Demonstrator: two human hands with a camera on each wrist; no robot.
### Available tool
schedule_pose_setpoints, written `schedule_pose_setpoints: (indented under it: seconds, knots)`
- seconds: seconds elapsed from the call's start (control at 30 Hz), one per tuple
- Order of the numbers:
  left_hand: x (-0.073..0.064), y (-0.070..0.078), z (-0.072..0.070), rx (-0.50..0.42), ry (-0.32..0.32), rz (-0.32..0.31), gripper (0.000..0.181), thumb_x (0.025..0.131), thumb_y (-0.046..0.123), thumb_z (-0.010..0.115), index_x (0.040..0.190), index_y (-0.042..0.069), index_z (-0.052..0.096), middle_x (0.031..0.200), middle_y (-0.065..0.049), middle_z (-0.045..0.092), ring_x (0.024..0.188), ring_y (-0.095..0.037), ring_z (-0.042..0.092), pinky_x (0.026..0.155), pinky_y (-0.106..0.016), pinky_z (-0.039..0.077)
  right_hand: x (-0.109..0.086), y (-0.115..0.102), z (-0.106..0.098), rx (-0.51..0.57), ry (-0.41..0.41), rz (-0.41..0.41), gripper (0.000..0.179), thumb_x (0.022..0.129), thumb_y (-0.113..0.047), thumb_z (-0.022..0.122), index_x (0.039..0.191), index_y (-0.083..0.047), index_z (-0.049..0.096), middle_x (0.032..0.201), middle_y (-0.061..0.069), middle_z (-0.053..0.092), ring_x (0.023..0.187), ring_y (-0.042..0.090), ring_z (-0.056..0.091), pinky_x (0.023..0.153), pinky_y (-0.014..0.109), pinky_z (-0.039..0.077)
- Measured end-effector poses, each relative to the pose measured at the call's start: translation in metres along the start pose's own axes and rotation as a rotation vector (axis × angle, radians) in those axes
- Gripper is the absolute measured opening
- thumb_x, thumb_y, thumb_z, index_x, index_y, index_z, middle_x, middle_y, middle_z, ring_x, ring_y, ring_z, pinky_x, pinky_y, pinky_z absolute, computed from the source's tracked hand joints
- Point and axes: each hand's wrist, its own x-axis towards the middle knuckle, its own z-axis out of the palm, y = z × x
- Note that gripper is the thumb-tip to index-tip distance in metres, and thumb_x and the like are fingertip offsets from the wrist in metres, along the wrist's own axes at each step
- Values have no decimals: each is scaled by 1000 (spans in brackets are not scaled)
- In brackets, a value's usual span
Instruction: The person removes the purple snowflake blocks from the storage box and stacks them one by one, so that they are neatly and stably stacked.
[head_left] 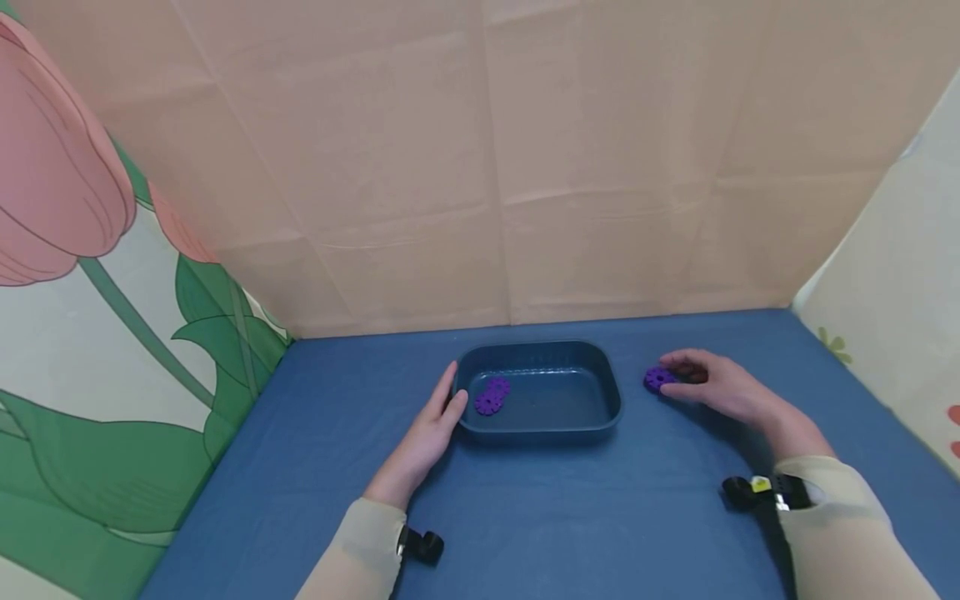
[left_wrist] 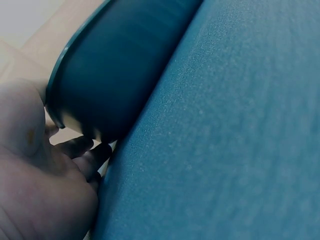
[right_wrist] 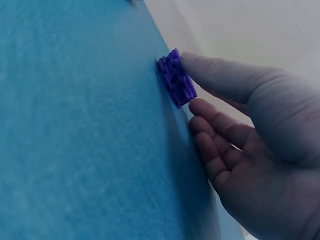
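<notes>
A dark blue rectangular tray [head_left: 547, 433] stands on the blue table. My left hand [head_left: 427, 429] holds it by the left end, thumb at the rim and fingers along the outer wall; the left wrist view shows the fingertips low against that wall. Two purple notched, flower-like discs [head_left: 489, 403] lie inside, near the tray's left side, one overlapping the other. To the right of the tray, my right hand [head_left: 723, 387] pinches another purple notched piece [right_wrist: 176, 79] between thumb and fingertips, close over the cloth. From the side this piece looks thick and layered.
Blue cloth [head_left: 540, 525] covers the table. A beige sheet [head_left: 495, 167] rises behind it. A panel with printed tulips [head_left: 60, 158] borders the left side, and a pale wall [head_left: 900, 283] the right. Each wrist wears a small black camera [head_left: 423, 547].
</notes>
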Motion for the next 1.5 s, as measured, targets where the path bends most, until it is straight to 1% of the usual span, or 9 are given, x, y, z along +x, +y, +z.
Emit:
schedule_pose_setpoints:
  seconds: [0.1,0.4,0.5,0.7,0.87,1.03,1.1,1.3,1.5]
  knots:
    - [1,0,0,1,4,-1,72,91,75,43,153,55,12,162,27,9,154,-9,2,125,-52,8,0,-3,-3,21,25,17,70,89,-59,66,142,-17,50,137,16,55,123,37,51,95,56,48]
    - [3,1,0,8,16,-13,64,90,76,44,145,64,13,161,27,10,153,-8,4,125,-50,9,0,-24,-14,55,144,29,73,88,-62,64,145,-20,48,138,16,55,127,39,49,97,62,44]
    - [2,1,0,8,15,-11,65,90,76,44,146,63,13,161,27,10,153,-8,4,125,-50,9,0,-36,-15,60,181,21,73,86,-66,63,143,-22,49,137,15,56,125,38,52,99,61,44]
    - [3,0,0,7,6,-10,65,90,76,44,146,63,13,162,27,9,153,-9,4,125,-50,10,-1,-71,-8,86,229,-52,60,90,-53,67,139,-22,54,129,11,62,118,30,59,99,54,48]
    - [2,-1,0,4,5,-10,67,90,76,44,147,62,13,161,27,9,154,-9,3,125,-51,9,10,-108,8,103,197,-139,55,90,-49,70,136,-22,58,125,9,64,114,27,59,98,53,48]
    - [2,-2,0,6,9,-4,75,90,76,44,154,53,13,162,26,9,154,-10,4,125,-52,9,25,-145,30,103,111,-235,47,90,-40,73,133,-25,61,124,3,64,112,22,58,100,50,48]
    - [2,-1,1,8,10,-3,74,90,76,44,153,54,13,162,26,10,154,-9,4,125,-51,10,29,-158,40,96,68,-267,47,90,-40,74,133,-25,61,123,-1,63,111,21,57,100,47,48]
    - [2,0,3,12,15,-4,71,90,77,43,151,57,13,163,25,11,154,-11,6,124,-52,10,41,-183,71,78,-29,-300,46,86,-42,76,128,-27,64,117,-5,62,111,24,59,100,45,49]
    - [3,0,3,10,18,0,75,90,77,43,154,52,14,164,20,12,155,-15,7,123,-56,9,52,-198,97,18,-95,-330,50,86,-40,77,130,-21,65,121,4,63,114,27,59,100,46,49]
